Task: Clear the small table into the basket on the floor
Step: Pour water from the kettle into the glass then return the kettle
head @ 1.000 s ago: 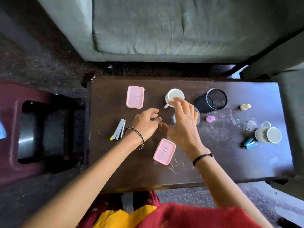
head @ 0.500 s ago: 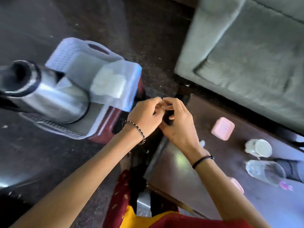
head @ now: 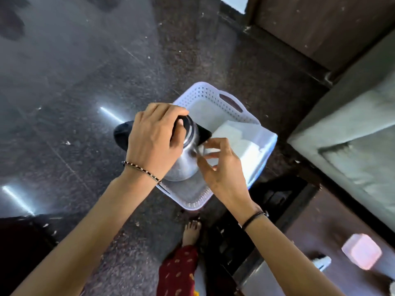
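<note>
While the left hand (head: 152,139) grips the steel flask (head: 185,159) over the white basket (head: 215,97), the right hand (head: 221,169) hovers beside the flask, fingers loosely spread, holding nothing.

Left hand (head: 152,139) curled in grip, right hand (head: 222,169) fingers (head: 210,144) pinched

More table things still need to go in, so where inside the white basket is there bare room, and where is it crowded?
Bare floor shows at the far end of the white perforated plastic basket, under its handle slot, and along the near rim. The middle is crowded: the steel flask with a black cap under the left hand, the white folded paper on the right side, the right hand above.
</note>
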